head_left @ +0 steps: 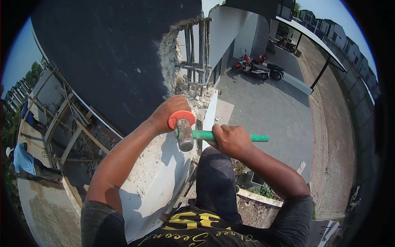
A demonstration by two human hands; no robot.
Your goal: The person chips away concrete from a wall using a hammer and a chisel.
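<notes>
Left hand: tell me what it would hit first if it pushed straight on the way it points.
Most likely the broken concrete edge just beyond the left hand, with the exposed steel bars behind it. Depth is hard to judge in this view.

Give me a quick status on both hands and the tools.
Left hand shut on chisel. Right hand shut on hammer, head at the chisel. Exposed rebar beyond the broken wall edge.

Hammer (185, 135) between both hands, broken wall (173, 61) just behind.
</notes>
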